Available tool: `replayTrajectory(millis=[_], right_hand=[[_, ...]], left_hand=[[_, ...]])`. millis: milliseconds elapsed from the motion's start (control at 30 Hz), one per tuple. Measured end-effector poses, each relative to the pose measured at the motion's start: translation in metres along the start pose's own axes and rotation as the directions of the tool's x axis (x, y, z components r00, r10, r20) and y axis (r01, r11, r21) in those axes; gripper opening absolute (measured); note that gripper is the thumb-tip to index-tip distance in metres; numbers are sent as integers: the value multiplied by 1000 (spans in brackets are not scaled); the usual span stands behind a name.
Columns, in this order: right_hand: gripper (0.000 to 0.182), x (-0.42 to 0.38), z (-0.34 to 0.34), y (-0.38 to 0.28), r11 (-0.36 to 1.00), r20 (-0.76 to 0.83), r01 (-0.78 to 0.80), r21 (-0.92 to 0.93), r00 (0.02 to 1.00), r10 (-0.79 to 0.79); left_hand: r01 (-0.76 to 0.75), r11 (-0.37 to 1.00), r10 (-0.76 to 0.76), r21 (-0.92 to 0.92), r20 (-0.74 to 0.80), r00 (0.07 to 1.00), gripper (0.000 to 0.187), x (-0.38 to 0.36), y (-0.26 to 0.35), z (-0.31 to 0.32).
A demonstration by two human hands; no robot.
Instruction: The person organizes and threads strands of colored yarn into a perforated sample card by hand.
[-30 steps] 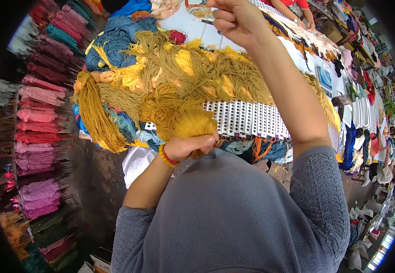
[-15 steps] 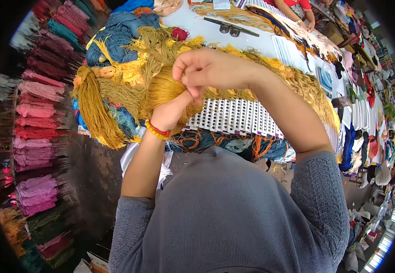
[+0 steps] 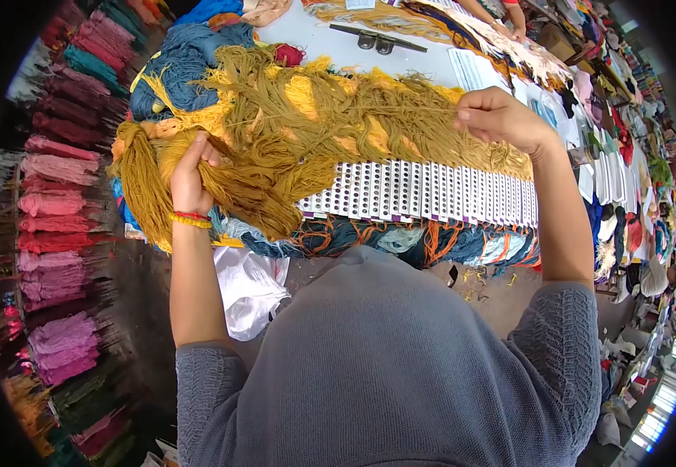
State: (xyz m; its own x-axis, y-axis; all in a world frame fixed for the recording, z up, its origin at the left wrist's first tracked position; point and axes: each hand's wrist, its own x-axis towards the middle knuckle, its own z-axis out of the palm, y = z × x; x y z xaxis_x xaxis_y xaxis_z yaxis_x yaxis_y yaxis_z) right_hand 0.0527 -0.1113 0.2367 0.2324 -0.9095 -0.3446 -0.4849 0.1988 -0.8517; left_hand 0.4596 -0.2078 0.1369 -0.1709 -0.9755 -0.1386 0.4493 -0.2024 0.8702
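My left hand (image 3: 189,177) grips a thick golden-brown skein of thread (image 3: 248,191) at the left of the table; its loose end fans out to the right. My right hand (image 3: 501,123) is held far to the right, thumb and forefinger pinched on a fine thread that stretches back toward the skein. Beneath both hands, olive and yellow threads (image 3: 423,128) lie in bunches over a long row of white hole-punched cards (image 3: 400,191). Another golden-brown hank (image 3: 140,187) hangs over the table's left end, beside my left hand.
Blue yarn (image 3: 186,70) is heaped at the back left, near a black metal clip (image 3: 377,40). Blue and orange threads (image 3: 431,243) hang along the front edge. Pink and red hanks (image 3: 58,202) hang at left. Another person's hands (image 3: 513,31) work at the back right.
My hands were together at the skein; now they are wide apart. My left hand has moved left with the skein, and my right hand has drawn a thread to the right.
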Motion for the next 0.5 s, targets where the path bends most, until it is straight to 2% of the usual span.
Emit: replayTrajectory(millis=[100,133,200,267,300,367,400,433,467,500], right_hand=[[22,-12,-17,17,986,-44,-9,164,999,17],[21,-15,-20,19,969,-60,-27,247,997,43],[22,-21,-26,22,962,-108,-2,272,994,33],[19,-23,-39,30,924,-91,3,382,995,34],[19,-25,-43,28,963,-208,-28,270,974,86],[16,-31,-65,38,976,-499,-31,214,855,137],[17,-33,-78,44,971,-662,39,235,738,130],[20,-37,-110,65,896,-751,172,409,621,223],[15,-43,-134,77,812,-815,360,459,535,223],[11,-49,-160,96,667,-835,540,512,497,239]], left_hand=[[18,999,-18,-44,-12,1000,13,9,-4,-6],[33,997,-29,-70,53,998,13,12,-5,-6],[40,995,-38,96,-23,999,15,11,-9,7],[39,995,-40,89,4,999,23,16,-11,12],[38,996,-40,84,12,999,25,16,-7,19],[29,998,-32,65,47,998,27,14,3,30],[32,998,-34,46,62,997,27,14,5,32],[22,997,-30,76,110,993,27,18,6,26],[21,997,-29,75,107,994,27,16,8,28],[42,998,-51,47,193,980,27,13,12,33]])
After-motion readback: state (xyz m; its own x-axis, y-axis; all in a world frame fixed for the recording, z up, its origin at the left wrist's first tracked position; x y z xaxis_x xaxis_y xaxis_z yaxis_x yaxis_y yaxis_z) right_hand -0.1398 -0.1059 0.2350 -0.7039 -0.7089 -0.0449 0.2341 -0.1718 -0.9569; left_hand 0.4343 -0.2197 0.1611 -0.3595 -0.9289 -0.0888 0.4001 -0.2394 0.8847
